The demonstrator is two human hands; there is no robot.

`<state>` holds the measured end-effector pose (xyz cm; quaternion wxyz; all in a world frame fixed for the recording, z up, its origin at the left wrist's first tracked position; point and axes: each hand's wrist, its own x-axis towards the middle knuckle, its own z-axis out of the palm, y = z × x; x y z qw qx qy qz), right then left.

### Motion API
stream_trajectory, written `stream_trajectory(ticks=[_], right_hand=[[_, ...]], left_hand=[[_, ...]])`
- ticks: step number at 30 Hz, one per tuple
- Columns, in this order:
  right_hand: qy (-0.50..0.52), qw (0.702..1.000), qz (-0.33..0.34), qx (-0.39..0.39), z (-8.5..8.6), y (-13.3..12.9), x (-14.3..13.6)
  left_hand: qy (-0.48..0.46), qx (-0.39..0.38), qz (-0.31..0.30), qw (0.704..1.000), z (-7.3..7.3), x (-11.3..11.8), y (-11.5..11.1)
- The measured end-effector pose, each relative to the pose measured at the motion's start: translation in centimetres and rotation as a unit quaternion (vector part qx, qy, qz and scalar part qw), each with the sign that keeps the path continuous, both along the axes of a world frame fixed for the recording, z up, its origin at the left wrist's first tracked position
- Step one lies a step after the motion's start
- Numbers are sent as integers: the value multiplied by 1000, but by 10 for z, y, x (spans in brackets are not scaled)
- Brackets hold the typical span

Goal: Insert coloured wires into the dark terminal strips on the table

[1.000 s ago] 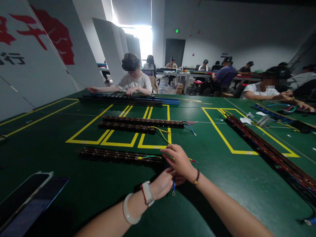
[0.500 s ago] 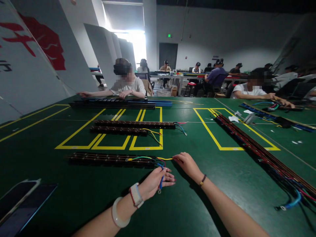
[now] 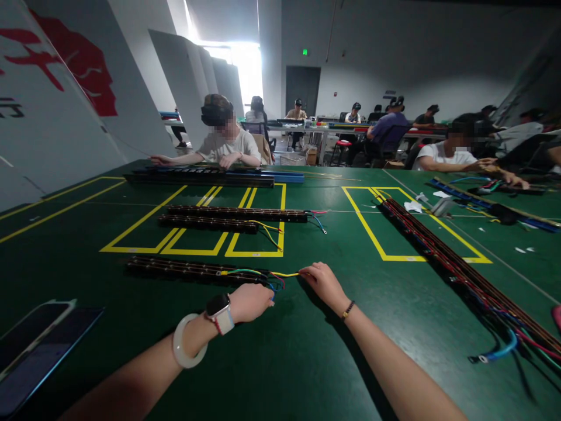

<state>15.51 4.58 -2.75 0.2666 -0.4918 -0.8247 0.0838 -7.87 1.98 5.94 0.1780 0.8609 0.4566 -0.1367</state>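
- Table: left hand at blue lead, grip hidden, cannot tell;
- right hand pinching yellow lead, already extended from bar;
- green lead folded along bar, seemingly not yet straightened;
- beyond: two bars, leads spread.

smooth green tabletop, plastic-coated yellow wire, glossy bangle

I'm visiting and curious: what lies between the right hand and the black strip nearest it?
In the head view, a yellow wire runs from the black strip to the right hand; a red wire and a blue wire curl near the strip.
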Motion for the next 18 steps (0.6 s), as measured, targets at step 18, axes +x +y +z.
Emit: stream_trajectory(ticks=[18], right_hand=[[5, 1000, -4, -9, 0, -1, 1]], left_hand=[[-365, -111, 314, 869, -30, -27, -11]])
